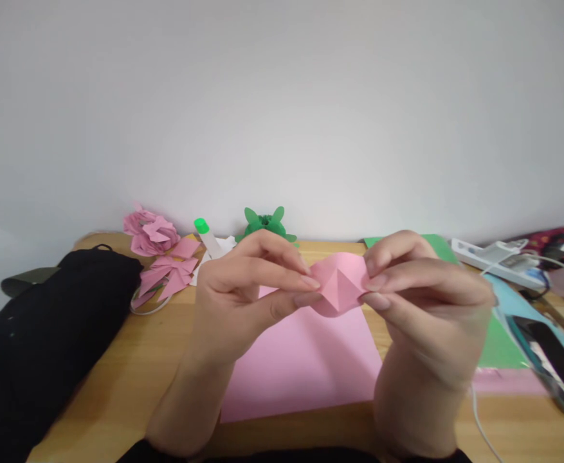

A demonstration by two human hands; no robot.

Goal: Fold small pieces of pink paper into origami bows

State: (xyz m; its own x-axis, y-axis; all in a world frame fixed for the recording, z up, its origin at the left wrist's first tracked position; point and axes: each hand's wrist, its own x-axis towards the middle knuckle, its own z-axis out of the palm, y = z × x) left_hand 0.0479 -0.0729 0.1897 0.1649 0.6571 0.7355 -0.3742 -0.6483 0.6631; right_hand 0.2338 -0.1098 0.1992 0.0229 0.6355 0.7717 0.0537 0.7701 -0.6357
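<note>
Both of my hands are raised above the wooden table (132, 366) and pinch one small folded pink paper piece (338, 283) between them. My left hand (247, 289) grips its left side with thumb and fingers closed. My right hand (421, 289) pinches its right side the same way. The piece shows a raised crease in its middle. Beneath it a flat pink paper sheet (305, 366) lies on the table.
A black bag (45, 334) fills the left side. At the back lie a pink paper flower (149, 233), pink folded bows (170, 273), a green-capped glue stick (207, 236) and a green paper figure (265, 224). Green paper (501, 344), a power strip (491, 252), cables and a phone (556, 357) crowd the right.
</note>
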